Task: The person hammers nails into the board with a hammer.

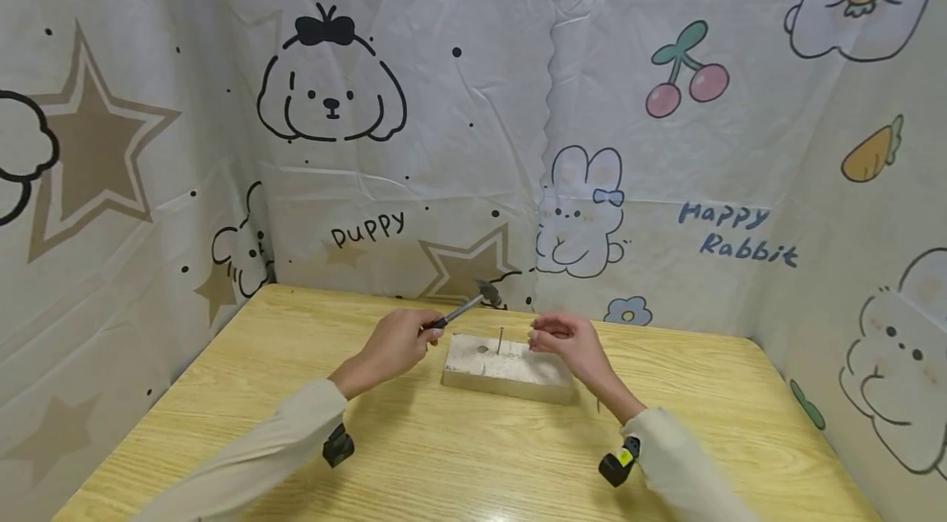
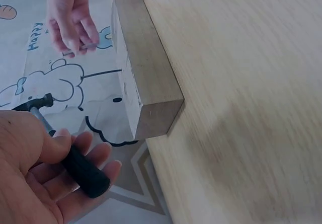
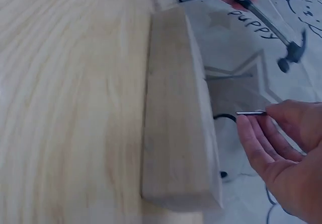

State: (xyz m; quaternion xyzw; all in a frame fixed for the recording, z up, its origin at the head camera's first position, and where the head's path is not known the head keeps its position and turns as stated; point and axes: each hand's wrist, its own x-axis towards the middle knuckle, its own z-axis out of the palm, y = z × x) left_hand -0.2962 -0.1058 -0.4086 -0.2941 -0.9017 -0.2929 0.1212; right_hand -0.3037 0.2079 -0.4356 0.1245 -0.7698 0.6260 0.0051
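My left hand (image 1: 397, 348) grips a claw hammer (image 1: 464, 309) by its black handle (image 2: 84, 172), the metal head pointing up and away beyond the block. On the table lies a pale wooden block (image 1: 509, 380), and a nail (image 1: 501, 341) stands upright in its top face. Above the block's right end, my right hand (image 1: 571, 347) pinches a second nail (image 3: 250, 113) between thumb and fingertips. That nail is apart from the block in the right wrist view. The hammer head (image 3: 292, 55) is also clear of the standing nail.
The wood-grain table (image 1: 414, 456) ends at a printed cloth backdrop (image 1: 444, 94) behind and at both sides. A thin nail-like piece (image 1: 598, 404) shows beside the right wrist. Black cameras (image 1: 339, 448) are strapped at both wrists.
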